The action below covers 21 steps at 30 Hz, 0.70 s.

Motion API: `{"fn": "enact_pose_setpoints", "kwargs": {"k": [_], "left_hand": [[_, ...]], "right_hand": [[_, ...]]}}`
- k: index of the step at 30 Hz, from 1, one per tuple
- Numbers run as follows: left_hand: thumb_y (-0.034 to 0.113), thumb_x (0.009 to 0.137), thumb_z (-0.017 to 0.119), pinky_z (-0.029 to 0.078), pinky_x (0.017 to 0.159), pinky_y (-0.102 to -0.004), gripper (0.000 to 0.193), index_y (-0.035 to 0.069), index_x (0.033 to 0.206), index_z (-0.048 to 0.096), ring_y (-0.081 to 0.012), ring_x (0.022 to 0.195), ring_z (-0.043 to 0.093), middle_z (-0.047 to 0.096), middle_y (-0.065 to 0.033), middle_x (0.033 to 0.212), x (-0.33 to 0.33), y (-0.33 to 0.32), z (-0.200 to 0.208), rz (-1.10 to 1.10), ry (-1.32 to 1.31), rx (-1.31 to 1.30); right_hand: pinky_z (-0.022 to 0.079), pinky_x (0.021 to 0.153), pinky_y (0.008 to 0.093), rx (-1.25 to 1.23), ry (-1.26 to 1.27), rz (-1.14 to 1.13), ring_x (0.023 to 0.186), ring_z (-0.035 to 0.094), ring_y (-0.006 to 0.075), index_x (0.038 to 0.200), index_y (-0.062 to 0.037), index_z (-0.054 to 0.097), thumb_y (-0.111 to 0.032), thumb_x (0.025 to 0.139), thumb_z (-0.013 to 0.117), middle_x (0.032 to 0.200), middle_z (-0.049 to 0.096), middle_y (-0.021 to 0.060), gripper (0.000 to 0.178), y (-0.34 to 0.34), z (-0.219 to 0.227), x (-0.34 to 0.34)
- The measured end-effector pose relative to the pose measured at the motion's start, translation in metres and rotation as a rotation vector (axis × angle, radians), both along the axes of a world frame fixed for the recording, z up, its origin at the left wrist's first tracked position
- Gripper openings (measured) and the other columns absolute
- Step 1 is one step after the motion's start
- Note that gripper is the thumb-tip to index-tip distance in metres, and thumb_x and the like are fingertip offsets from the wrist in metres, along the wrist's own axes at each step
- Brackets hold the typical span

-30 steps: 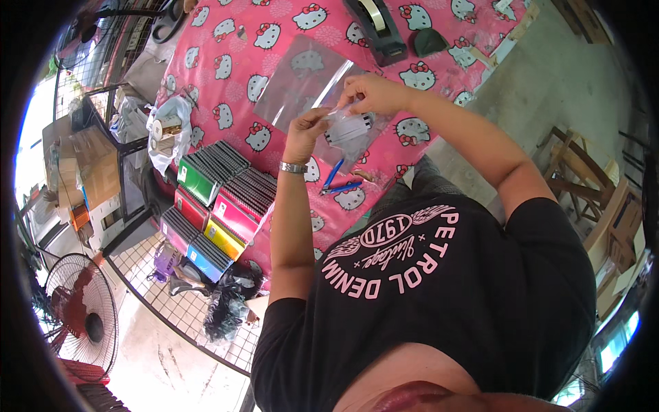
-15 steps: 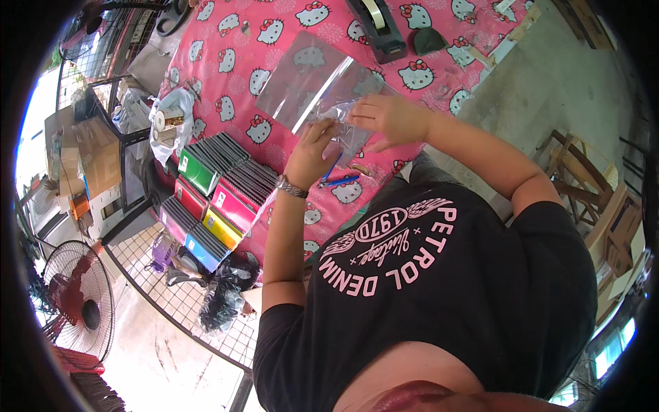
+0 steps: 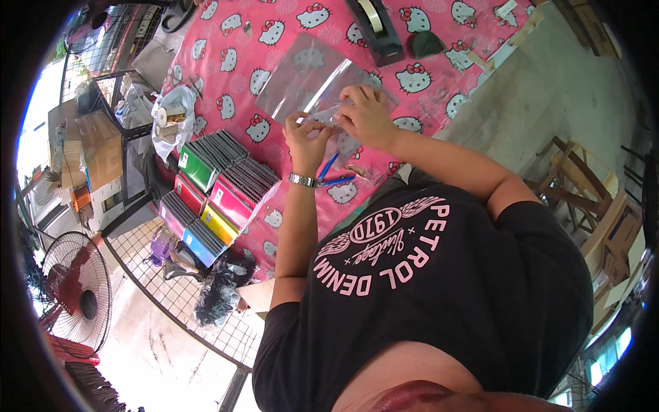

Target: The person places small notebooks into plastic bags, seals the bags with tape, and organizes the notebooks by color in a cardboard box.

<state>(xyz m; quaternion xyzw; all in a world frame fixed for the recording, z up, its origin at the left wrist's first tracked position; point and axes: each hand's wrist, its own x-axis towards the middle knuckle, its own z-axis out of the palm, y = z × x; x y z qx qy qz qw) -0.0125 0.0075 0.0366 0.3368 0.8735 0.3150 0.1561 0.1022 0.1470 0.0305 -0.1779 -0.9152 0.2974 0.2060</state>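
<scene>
A clear, flat piece of plastic (image 3: 302, 72), a bag or a sheet, lies on the pink patterned table cover (image 3: 240, 82). Thumb and index finger of my left hand (image 3: 307, 143) pinch its crumpled near part. Just to the right, my right hand (image 3: 369, 118) has its fingers bent down onto the same plastic, closed on it near my left fingertips. What lies under the right fingertips is partly hidden. By my left wrist, which wears a metal watch, rests a small blue-handled tool (image 3: 336, 181), its handles spread; its kind is hard to make out.
Stacks of spiral-bound notebooks (image 3: 223, 182) in several colours stand to the left. A tape dispenser (image 3: 376, 31) and a dark green rounded object (image 3: 426, 44) sit at the far side. A white plastic bag (image 3: 173, 123) hangs at the left edge, and a fan (image 3: 79, 299) stands lower left.
My left hand has turned more upright, its thumb and finger now forming a ring-like pinch. My right hand has drawn in, its fingers bending down onto the plastic.
</scene>
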Motion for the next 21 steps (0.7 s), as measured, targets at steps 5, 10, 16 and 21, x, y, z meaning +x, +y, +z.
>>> {"fn": "enact_pose_setpoints", "kwargs": {"k": [5,10,16,21], "left_hand": [[0.029,0.061,0.075,0.027,0.097,-0.0448,0.024,0.014,0.079,0.073,-0.0256,0.113,0.047,0.062,-0.0071,0.110,-0.009,0.016,0.017,-0.112,0.076,-0.331],[0.026,0.059,0.076,0.030,0.094,-0.0447,0.037,0.015,0.094,0.069,-0.0252,0.111,0.048,0.065,-0.0030,0.101,-0.021,0.030,0.030,-0.182,0.058,-0.365],[0.014,0.061,0.079,0.042,0.090,-0.0352,0.046,0.010,0.105,0.069,-0.0235,0.103,0.052,0.063,-0.0093,0.103,-0.033,0.004,0.008,-0.088,-0.251,-0.152],[0.009,0.065,0.076,0.041,0.090,-0.0348,0.039,0.006,0.103,0.069,-0.0203,0.101,0.053,0.063,-0.0061,0.102,-0.026,0.010,-0.012,-0.061,-0.412,0.082]], "right_hand": [[0.046,0.075,0.0406,-0.318,0.220,-0.022,0.085,0.061,0.0263,0.080,-0.0052,0.069,-0.028,0.078,0.064,0.092,0.066,0.0106,0.023,0.066,-0.009,-0.015],[0.047,0.065,0.0323,-0.662,0.012,-0.537,0.067,0.062,0.0219,0.086,-0.0006,0.069,-0.023,0.081,0.066,0.075,0.066,0.0125,0.024,0.144,-0.054,-0.001],[0.041,0.054,0.0298,-0.838,0.283,-0.325,0.057,0.048,0.0149,0.080,-0.0014,0.062,-0.017,0.086,0.062,0.073,0.056,0.0014,0.016,0.115,-0.058,0.013],[0.035,0.048,0.0236,-1.972,0.107,-0.269,0.057,0.044,0.0082,0.091,-0.0076,0.054,-0.007,0.091,0.051,0.074,0.052,-0.0004,0.003,0.102,-0.111,0.037]]}}
